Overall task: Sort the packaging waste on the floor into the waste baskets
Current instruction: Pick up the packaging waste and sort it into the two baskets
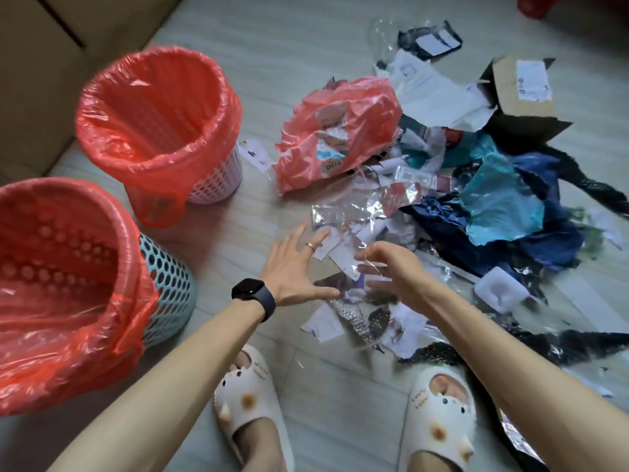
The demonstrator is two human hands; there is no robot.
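Floor (pixel 238 226) lies bare between the waste pile (pixel 442 199) and two red-lined baskets (pixel 218 178) left of it. At the pile's near edge, the left hand (pixel 292 267) is spread open. The right hand (pixel 391 270) curls over clear film (pixel 372 240), grip unclear.

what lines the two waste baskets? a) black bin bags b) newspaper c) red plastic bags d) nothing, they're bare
c: a red plastic bag is folded over the rim of the teal basket, and another over the rim of the white basket.
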